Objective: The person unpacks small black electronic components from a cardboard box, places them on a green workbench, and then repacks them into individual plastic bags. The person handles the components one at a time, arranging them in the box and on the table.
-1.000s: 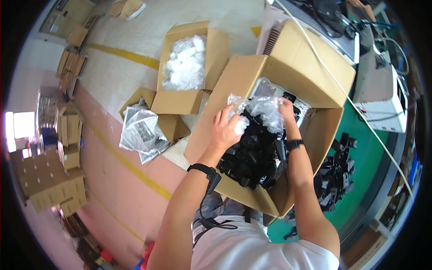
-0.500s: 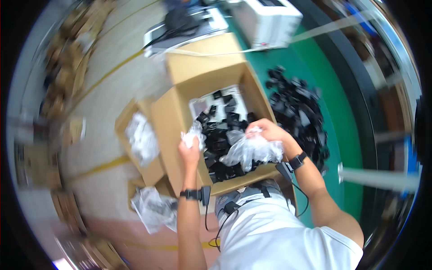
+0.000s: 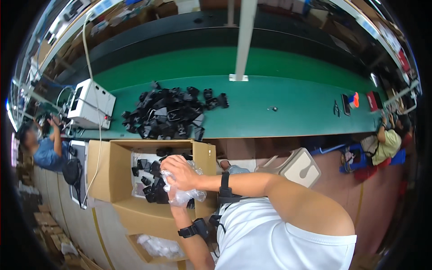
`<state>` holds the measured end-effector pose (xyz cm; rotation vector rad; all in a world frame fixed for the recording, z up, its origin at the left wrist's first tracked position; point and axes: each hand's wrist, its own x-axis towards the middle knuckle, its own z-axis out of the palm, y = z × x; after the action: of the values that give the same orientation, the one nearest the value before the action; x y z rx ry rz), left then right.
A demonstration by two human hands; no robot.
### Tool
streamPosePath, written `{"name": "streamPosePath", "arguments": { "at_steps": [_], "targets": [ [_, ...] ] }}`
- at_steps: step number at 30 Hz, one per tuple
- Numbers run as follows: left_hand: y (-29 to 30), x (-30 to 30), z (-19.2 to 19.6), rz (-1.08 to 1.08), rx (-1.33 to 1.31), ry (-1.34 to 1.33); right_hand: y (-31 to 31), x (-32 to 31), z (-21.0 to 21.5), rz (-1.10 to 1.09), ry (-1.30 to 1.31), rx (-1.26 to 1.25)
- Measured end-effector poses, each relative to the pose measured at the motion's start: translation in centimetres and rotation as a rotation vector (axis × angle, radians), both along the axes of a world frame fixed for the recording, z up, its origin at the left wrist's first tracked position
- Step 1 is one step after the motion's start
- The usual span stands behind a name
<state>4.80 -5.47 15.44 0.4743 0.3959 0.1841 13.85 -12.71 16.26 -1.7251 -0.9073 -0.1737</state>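
Both my hands are close together over the open cardboard box (image 3: 155, 215). My right hand (image 3: 181, 173) is closed on crumpled clear plastic bags (image 3: 191, 195), its fingers curled over them. Just below it, my left hand (image 3: 176, 198) presses against the same bundle, its fingers mostly hidden by plastic and by my right hand. Inside the box lie many small black plastic parts (image 3: 156, 190), on and around a pale sheet (image 3: 137, 180).
A green workbench (image 3: 252, 117) runs beyond the box, bearing a heap of black parts (image 3: 166, 110) and a white machine (image 3: 92, 103). Crumpled plastic fills a smaller box (image 3: 157, 246). A beige stool (image 3: 299, 168) stands right. Two people sit at far left (image 3: 49, 150) and far right (image 3: 387, 141).
My view has turned to the right, toward the bench. My hands were apart, each with plastic; now they are together, with the plastic gathered in one bundle.
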Motion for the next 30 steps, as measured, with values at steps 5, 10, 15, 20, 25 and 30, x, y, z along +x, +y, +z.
{"name": "streamPosePath", "arguments": {
  "at_steps": [5,10,15,20,25,30],
  "targets": [
    [-1.7,1.0,-1.9,-0.171,0.048,0.045,-4.3,0.8,-0.7,-0.077,0.057,-0.164],
    [-3.7,2.2,-3.3,-0.241,0.084,0.096,-6.1,2.2,-3.3,0.057,0.359,0.057],
    [-5.8,4.8,-4.6,-0.286,0.13,0.128,-9.2,5.3,-2.2,0.44,0.777,0.248],
    [-7.9,10.6,-4.5,-0.32,0.293,0.169,-18.9,9.3,-0.7,0.263,0.869,0.375],
    [-14.2,13.7,0.4,-0.399,0.603,0.034,-24.6,8.6,1.5,0.093,0.284,-0.039],
    [-16.0,19.0,-2.7,-0.498,0.344,0.115,-29.8,9.7,1.8,-0.182,0.543,0.282]
  ]
}}
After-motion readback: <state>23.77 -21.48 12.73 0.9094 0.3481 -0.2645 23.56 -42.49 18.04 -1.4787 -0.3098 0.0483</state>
